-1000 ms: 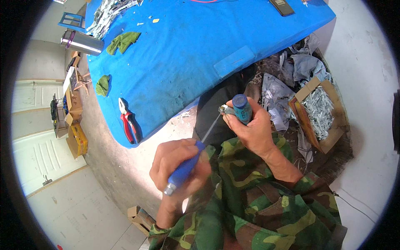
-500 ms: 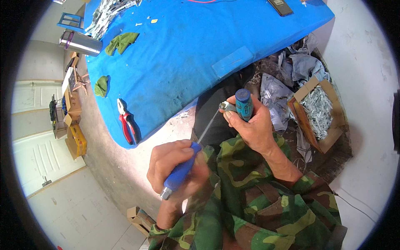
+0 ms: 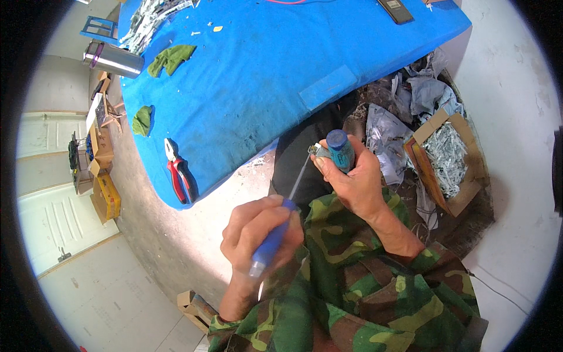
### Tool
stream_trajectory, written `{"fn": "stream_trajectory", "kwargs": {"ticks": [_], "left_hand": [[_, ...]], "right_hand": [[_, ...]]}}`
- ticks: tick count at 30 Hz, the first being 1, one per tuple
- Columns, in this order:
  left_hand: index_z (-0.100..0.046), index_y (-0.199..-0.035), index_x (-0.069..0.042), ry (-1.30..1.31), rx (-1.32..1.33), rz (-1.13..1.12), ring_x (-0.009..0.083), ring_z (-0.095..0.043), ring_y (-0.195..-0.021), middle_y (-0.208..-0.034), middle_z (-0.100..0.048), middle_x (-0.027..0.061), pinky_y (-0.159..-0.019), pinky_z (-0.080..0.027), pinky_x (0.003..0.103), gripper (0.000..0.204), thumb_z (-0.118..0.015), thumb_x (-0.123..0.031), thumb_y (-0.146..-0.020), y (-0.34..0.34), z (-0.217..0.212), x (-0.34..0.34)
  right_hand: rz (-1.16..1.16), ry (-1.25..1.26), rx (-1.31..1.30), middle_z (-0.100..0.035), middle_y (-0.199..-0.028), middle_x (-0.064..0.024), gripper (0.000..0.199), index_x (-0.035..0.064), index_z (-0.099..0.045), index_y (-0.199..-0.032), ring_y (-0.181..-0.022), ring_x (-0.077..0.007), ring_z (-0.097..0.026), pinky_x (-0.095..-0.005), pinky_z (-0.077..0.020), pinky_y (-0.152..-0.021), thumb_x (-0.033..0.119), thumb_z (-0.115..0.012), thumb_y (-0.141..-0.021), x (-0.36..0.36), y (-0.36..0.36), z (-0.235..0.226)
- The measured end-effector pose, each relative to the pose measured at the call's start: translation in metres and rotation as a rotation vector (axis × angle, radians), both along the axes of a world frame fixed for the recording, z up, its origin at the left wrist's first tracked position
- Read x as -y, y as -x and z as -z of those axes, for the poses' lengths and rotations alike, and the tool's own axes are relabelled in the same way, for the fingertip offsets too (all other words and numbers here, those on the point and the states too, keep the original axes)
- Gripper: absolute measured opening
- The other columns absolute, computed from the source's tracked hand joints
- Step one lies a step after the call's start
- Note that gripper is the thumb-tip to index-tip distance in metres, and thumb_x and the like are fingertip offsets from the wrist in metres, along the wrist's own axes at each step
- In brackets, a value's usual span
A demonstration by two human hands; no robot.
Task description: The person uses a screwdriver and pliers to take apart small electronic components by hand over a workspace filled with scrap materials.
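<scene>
My left hand (image 3: pixel 237 232) is closed around a blue-handled screwdriver (image 3: pixel 271 242), whose thin shaft slants up to the right. Its tip meets a small metal-ended piece (image 3: pixel 317 151) pinched in my right hand (image 3: pixel 362 186). That same hand also grips a tool with a teal handle (image 3: pixel 341 154); its round dark-blue end points up, and the rest of it is hidden by my fingers. Both hands are above my lap, in front of the table's near edge.
The blue-covered table (image 3: pixel 246 82) bears red-handled pliers (image 3: pixel 179 170), two green cloth pieces (image 3: pixel 171 60), a steel flask (image 3: pixel 117 60), a dark phone-like slab (image 3: pixel 396 10) and a heap of pale strips (image 3: pixel 146 26). At right stand a cardboard box (image 3: pixel 434 126) of strips and grey plastic bags (image 3: pixel 387 141).
My left hand and the screwdriver have moved right and slightly up, and the shaft stands steeper. My right hand has shifted slightly, tilting the teal handle a little.
</scene>
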State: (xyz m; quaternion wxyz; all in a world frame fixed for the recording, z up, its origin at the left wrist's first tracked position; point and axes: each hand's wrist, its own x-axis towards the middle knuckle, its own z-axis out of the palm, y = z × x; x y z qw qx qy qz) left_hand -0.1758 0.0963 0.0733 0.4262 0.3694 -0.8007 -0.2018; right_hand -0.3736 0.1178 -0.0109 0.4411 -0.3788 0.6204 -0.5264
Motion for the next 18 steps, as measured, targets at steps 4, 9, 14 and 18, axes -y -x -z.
{"fn": "stream_trajectory", "kwargs": {"ticks": [4, 9, 14, 18], "left_hand": [[-0.071, -0.104, -0.004, -0.101, -0.068, 0.018, 0.0298, -0.075, -0.089, -0.101, -0.075, 0.0166, -0.078, -0.060, 0.038, 0.036, -0.086, 0.004, -0.072, 0.003, 0.003, 0.005], [-0.070, -0.100, -0.003, -0.139, -0.141, -0.059, 0.0294, -0.074, -0.086, -0.095, -0.076, 0.0167, -0.078, -0.059, 0.037, 0.031, -0.084, 0.004, -0.073, 0.002, 0.004, 0.007], [-0.071, -0.098, -0.002, -0.118, -0.118, -0.041, 0.0294, -0.074, -0.086, -0.094, -0.075, 0.0164, -0.078, -0.059, 0.037, 0.027, -0.083, 0.005, -0.074, 0.005, 0.001, 0.008], [-0.071, -0.098, -0.002, -0.199, -0.170, -0.046, 0.0299, -0.074, -0.086, -0.094, -0.074, 0.0160, -0.078, -0.059, 0.037, 0.028, -0.082, 0.006, -0.074, 0.006, 0.008, 0.008]], "right_hand": [[0.026, 0.106, -0.146, -0.077, -0.104, -0.0085, 0.021, -0.0008, -0.068, -0.118, -0.090, -0.0104, -0.072, -0.0250, -0.0579, -0.073, 0.004, -0.074, -0.098, -0.002, 0.002, 0.015], [0.044, 0.100, -0.148, -0.077, -0.105, -0.0092, 0.023, -0.0010, -0.068, -0.119, -0.088, -0.0102, -0.071, -0.0257, -0.0584, -0.075, 0.004, -0.075, -0.098, -0.001, 0.002, 0.009], [0.074, 0.012, 0.114, -0.073, -0.094, -0.0035, 0.023, 0.0029, -0.070, -0.111, -0.084, -0.0118, -0.065, -0.0316, -0.0535, -0.077, 0.012, -0.081, -0.093, -0.001, 0.004, -0.003], [0.088, 0.042, 0.026, -0.072, -0.093, -0.0025, 0.022, 0.0035, -0.071, -0.109, -0.083, -0.0103, -0.064, -0.0309, -0.0534, -0.076, 0.013, -0.081, -0.093, -0.002, 0.007, 0.004]]}}
